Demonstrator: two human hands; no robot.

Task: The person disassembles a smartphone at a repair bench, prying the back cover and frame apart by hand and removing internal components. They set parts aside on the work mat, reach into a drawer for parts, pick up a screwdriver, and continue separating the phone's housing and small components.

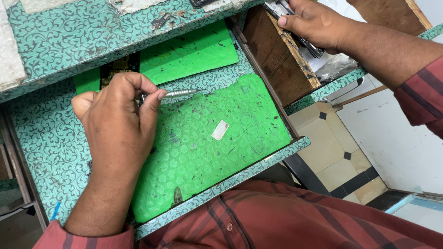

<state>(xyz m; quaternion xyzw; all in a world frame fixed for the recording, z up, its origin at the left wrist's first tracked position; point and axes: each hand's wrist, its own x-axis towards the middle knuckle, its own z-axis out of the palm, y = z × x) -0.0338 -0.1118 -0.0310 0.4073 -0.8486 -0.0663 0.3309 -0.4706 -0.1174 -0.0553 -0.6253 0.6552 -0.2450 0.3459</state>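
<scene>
Green bubble-textured sheet (207, 152) lines the floor of an open drawer (258, 163) with teal scroll-patterned walls. Left hand (117, 120) is inside the drawer, fingers (154, 99) pinched narrow around the near end of a slim metal tool (180, 93), silver, knurled grip, lying roughly level and pointing right over the sheet. Cannot tell if its tip touches the sheet. A second green sheet (194, 53) lies further back in the drawer, partly under the teal worktop (69, 41) edge, with a dark printed card (117, 69) just beside the left hand's knuckles. Small white scrap (220, 130) sits on the bubble sheet, to the right of the tool and apart from it. Right hand (316, 23) is up at top right, well apart from the left, fingers closed on a dark flat device (286, 10), only partly visible, over a brown wooden compartment (281, 60). Red plaid sleeves (422, 94) on both arms. Tiled floor (339, 154) below right.
</scene>
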